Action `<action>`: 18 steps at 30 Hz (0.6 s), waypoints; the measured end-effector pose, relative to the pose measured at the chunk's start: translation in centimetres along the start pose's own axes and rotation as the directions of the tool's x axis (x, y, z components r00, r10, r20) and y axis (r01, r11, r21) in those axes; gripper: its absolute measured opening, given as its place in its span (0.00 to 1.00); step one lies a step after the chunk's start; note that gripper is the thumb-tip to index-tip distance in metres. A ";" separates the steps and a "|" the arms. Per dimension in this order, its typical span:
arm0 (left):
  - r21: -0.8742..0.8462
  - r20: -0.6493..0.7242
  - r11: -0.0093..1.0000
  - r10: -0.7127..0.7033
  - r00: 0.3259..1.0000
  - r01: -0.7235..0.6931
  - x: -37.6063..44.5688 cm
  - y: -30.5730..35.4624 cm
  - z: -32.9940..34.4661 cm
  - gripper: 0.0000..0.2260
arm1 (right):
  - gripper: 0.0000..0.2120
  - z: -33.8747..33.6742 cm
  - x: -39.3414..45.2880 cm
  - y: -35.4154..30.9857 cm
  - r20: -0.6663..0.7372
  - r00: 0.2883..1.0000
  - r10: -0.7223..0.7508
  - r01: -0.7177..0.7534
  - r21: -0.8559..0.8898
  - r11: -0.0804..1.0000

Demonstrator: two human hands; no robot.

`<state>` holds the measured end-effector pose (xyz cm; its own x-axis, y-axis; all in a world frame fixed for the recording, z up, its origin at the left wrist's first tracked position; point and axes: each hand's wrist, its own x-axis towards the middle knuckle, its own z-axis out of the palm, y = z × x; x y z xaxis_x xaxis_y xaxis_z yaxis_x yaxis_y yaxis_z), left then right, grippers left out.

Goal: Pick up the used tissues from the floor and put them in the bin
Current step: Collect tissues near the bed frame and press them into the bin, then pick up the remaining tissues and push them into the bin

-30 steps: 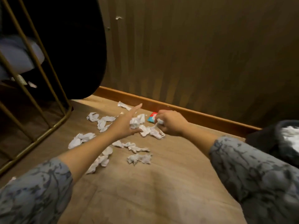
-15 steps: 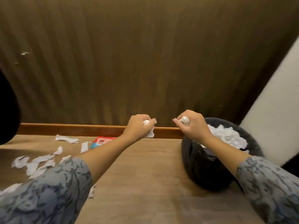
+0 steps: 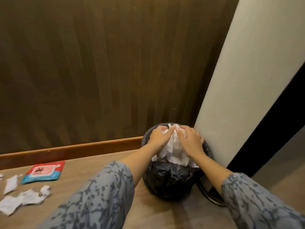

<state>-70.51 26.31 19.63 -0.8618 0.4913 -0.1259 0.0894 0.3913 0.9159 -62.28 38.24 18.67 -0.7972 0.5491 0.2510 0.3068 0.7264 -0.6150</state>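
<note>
- Over the bin (image 3: pixel 166 180), against the wall corner: both your hands lie palms-down on the heap of tissues (image 3: pixel 175 151) inside it.
- Left hand (image 3: pixel 159 136): fingers bent over the heap; cannot tell whether its grip holds a tissue.
- Right hand (image 3: pixel 189 141): fingers spread flat on the paper, grip loose, nothing pinched that shows.
- Bin lined with a black bag, tissues piled above the rim.
- Floor (image 3: pixel 156 212), far left: loose tissues (image 3: pixel 23 199) lie well apart from the bin, near a red-and-blue packet (image 3: pixel 43 171).

A red-and-blue packet (image 3: pixel 43 172) lies by the wooden skirting board (image 3: pixel 71 150).
</note>
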 end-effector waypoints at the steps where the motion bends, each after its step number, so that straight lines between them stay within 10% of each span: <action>1: 0.018 -0.005 1.000 -0.007 1.000 0.007 0.3 -0.3 0.3 0.23 | 0.27 0.2 0.0 0.4 0.026 0.999 0.023 -0.022 -0.021 1.000; 10: 0.044 -0.075 0.972 0.232 0.970 -0.229 -5.1 -4.0 -10.1 0.22 | 0.10 2.4 -1.6 -6.5 -0.232 0.913 -0.334 0.356 0.055 0.933; 18: -0.018 -0.300 0.981 0.179 0.937 -0.193 -15.2 -9.5 -24.1 0.08 | 0.07 9.2 -8.4 -19.7 0.029 0.739 -0.673 0.642 0.269 0.718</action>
<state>-70.30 -3.57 22.04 -0.9414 0.2970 0.1600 0.2449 0.2755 0.9296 -66.43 15.53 21.84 -0.8108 -0.0946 0.5777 -0.4319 0.7627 -0.4813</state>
